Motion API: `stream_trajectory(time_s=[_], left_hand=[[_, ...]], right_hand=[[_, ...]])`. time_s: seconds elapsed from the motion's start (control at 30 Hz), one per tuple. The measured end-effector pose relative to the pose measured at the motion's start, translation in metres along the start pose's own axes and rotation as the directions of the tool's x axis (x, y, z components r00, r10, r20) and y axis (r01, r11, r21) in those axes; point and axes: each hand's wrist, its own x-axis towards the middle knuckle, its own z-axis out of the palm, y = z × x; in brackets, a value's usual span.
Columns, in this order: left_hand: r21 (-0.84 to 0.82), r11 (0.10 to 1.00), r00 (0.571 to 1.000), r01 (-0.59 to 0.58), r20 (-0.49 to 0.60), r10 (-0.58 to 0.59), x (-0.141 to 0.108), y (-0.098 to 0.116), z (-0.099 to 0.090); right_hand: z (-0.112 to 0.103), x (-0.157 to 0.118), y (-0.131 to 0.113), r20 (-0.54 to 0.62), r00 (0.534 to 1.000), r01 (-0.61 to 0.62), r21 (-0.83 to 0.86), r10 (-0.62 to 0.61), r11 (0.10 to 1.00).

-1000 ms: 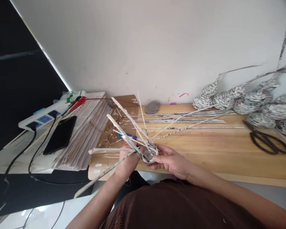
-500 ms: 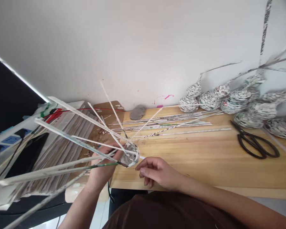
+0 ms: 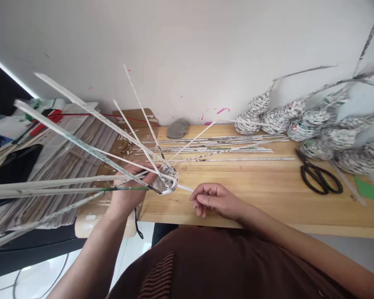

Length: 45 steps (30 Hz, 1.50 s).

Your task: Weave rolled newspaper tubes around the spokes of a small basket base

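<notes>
My left hand (image 3: 132,185) is wrapped round the back of a small basket (image 3: 168,178) woven from rolled newspaper. Long paper tubes (image 3: 81,147) fan out from its rim, several to the left and some up towards the wall. A pale flat strip (image 3: 185,188) runs from the basket's right side to the fingertips of my right hand (image 3: 213,200). Those fingers are curled, with thumb and forefinger closed at the strip's end. The left fingertips are partly hidden behind the basket and tubes.
More paper tubes (image 3: 218,149) lie along the back of the wooden table (image 3: 252,199), near a grey stone (image 3: 177,128). Black scissors (image 3: 321,174) and woven gourd shapes (image 3: 277,120) stand to the right. Stacked paper (image 3: 71,162) is on the left.
My right hand has moved right, away from the basket, and more of the pale strip shows between them. The camera view has shifted, so the table sits higher in the picture.
</notes>
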Motion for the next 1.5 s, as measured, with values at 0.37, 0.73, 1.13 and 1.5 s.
stream_trajectory(time_s=[0.37,0.73,1.13,1.5], left_hand=[[-0.186,0.982,0.982,-0.030,-0.187,-0.005,-0.013,-0.013,-0.064],[-0.218,0.967,0.978,-0.130,-0.189,0.089,0.007,-0.058,-0.094],[-0.130,0.978,0.964,-0.165,-0.231,0.132,0.009,-0.069,-0.123],[-0.121,0.991,0.961,-0.055,-0.275,0.020,-0.043,-0.068,-0.105]], right_hand=[[0.032,-0.008,-0.002,-0.284,0.956,-0.057,-0.435,-0.077,0.898],[0.059,0.031,0.004,-0.251,0.819,-0.283,-0.959,-0.516,0.016],[0.087,0.068,-0.001,0.060,0.878,0.025,-0.997,-0.476,-0.080],[0.114,0.118,0.008,0.178,0.936,0.289,-0.880,-0.303,0.377]])
